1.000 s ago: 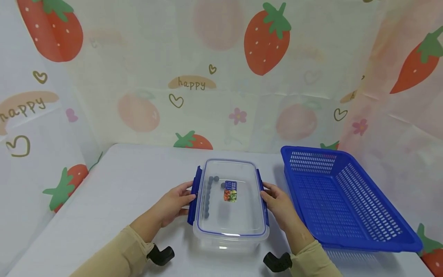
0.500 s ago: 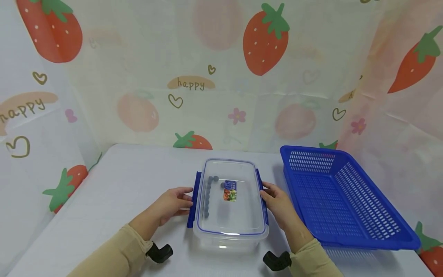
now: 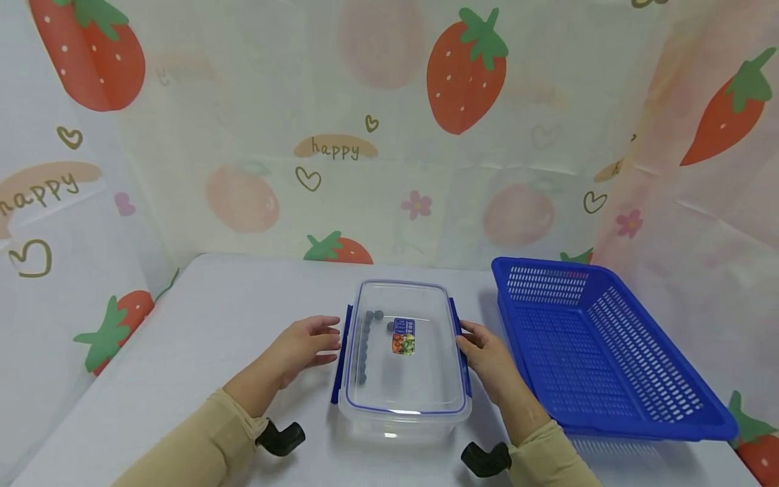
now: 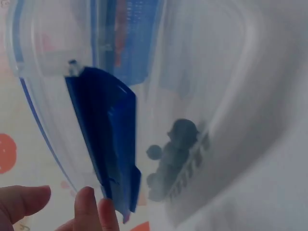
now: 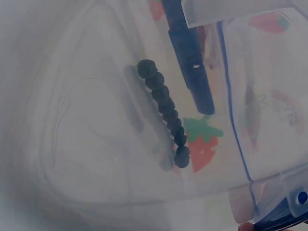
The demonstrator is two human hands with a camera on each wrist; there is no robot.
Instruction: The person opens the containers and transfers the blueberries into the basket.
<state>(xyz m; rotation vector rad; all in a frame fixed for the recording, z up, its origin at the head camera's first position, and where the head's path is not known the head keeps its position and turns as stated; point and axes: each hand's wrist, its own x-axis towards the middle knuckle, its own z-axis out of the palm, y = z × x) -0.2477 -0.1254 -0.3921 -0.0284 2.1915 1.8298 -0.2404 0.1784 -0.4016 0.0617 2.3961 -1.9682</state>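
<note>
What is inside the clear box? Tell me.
In the box: small dark balls mostly in a row along the left side, and another ball showing beside the sticker. In the head view, the sticker hides whatever lies beneath it.

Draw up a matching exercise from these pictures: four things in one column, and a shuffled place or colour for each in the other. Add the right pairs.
Things
1. basket
2. dark balls
3. label
4. right hand

Places and colours
A. inside the clear container
B. at the container's right latch
C. all blue, with holes in the walls
D. blue above, red and green below

Pairs: 1-C, 2-A, 3-D, 4-B
</note>
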